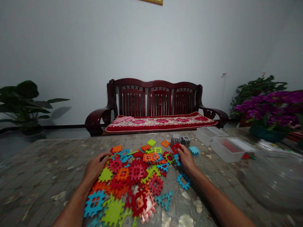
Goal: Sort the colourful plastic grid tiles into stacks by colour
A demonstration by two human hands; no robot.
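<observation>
A wide pile of notched plastic building tiles (136, 171) in red, orange, green, blue and pink covers the middle of the table. My left hand (95, 166) rests at the pile's left edge, its fingers stretched toward the tiles and the thumb slightly apart, with nothing seen in it. On the far right of the pile, my right hand (187, 158) has thumb and fingers closed on the edge of a red tile (175, 148). Just below that tile lies a blue tile (177, 160), partly covered by the hand. Stacked grey tiles (176, 139) stand behind the right hand.
Lone blue tiles (194, 151) lie right of the pile. Clear plastic boxes (227, 153) and a large transparent tub (272, 179) occupy the table's right side. Purple flowers (274, 108) stand in a pot there. Beyond the table is a wooden bench (161, 97); a leafy plant (27, 104) is at left.
</observation>
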